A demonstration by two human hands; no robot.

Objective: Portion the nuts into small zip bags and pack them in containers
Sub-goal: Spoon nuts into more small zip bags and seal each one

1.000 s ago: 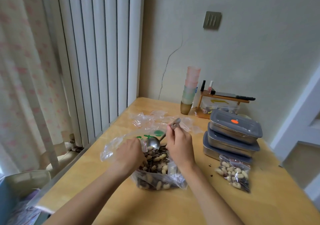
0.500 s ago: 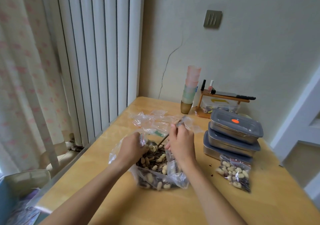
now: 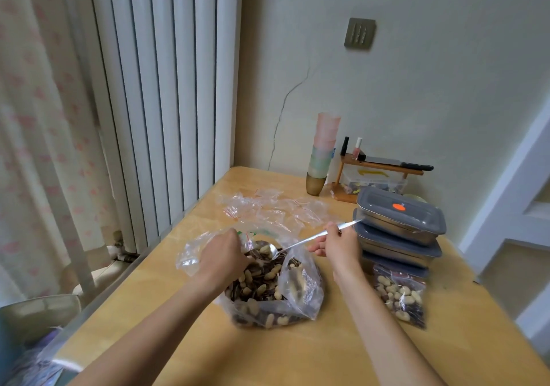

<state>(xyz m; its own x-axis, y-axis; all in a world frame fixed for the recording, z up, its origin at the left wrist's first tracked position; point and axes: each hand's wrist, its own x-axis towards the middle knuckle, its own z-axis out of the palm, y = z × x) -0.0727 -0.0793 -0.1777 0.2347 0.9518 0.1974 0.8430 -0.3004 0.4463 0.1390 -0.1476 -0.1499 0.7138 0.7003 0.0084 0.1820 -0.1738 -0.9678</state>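
Nut bag (image 3: pixel 276 293) centre of bench (image 3: pixel 297 356), containers right.
Stacked containers (image 3: pixel 398 231) right of bag; filled zip bag (image 3: pixel 400 295) before them; empty zip bags (image 3: pixel 273 211) behind; cups (image 3: pixel 323 153) at wall.

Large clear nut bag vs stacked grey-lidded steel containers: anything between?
Head view: the right hand gripping the metal spoon, otherwise bare wooden table.

Wooden table (image 3: pixel 342 353) bears nut bag (image 3: pixel 276 296), containers (image 3: pixel 398 231), empty bags (image 3: pixel 273 210).
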